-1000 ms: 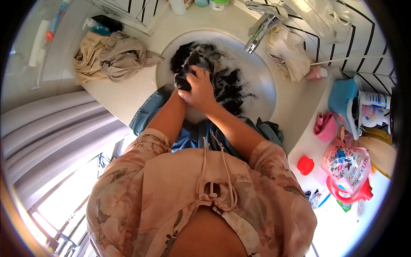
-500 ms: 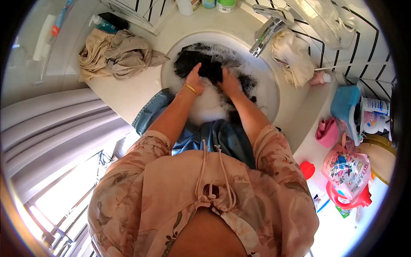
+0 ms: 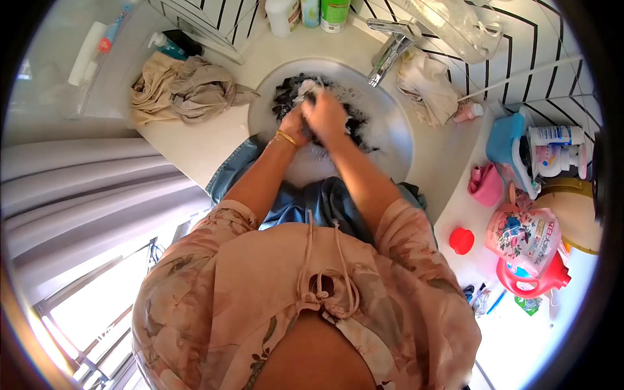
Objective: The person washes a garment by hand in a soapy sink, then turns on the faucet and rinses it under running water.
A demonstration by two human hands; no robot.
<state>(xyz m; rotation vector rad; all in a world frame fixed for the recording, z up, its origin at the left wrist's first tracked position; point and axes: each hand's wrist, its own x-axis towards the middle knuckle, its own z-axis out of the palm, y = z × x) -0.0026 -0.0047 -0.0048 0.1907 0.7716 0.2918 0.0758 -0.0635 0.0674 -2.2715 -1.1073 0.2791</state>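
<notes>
A black cloth (image 3: 286,96) lies wet and foamy in the round sink basin (image 3: 404,140), in sudsy water. My left hand (image 3: 296,125), with a gold bracelet at the wrist, is closed on part of the cloth. Right against it, my right hand (image 3: 326,118) is closed too, with a dark, foam-covered bunch of the same cloth at its fingers. Both hands are over the middle of the basin. Part of the cloth below them is hidden by hands and foam. Blue fabric (image 3: 229,168) hangs over the front edge of the counter.
Beige cloths (image 3: 201,91) are heaped left of the basin. Behind its right side stands a chrome faucet (image 3: 393,49), with a cream cloth (image 3: 426,88) beside it. Bottles (image 3: 335,14) line the back. At right are a red cap (image 3: 461,240) and a detergent pouch (image 3: 523,237).
My right hand has moved left and up against my left hand, bringing the cloth together between them. Less white foam shows near the front of the basin. The view has shifted slightly.
</notes>
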